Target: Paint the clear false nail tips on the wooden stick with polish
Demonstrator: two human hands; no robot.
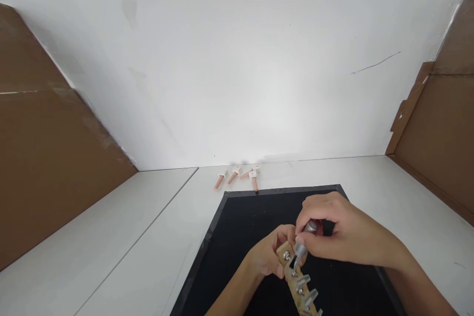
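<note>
My left hand (264, 254) is closed around the far end of a narrow wooden strip (292, 284). Along the strip sit several metal screw-like fittings and clear plastic pieces (310, 297); its near end runs out of the picture. Above the strip, my right hand (336, 234) pinches a short silver cylindrical tool (300, 249) with some red behind it. The tool slants down, its lower end at the strip near one of the fittings. Its exact kind is unclear, and the fingers hide part of it.
Beneath both hands lies a black mat (237, 227) with a grey border. Several pink pegs with white block heads (237, 173) lie beyond it on the white table (155, 227). A white wall (237, 69) closes the back, with brown cardboard (48, 133) on either side.
</note>
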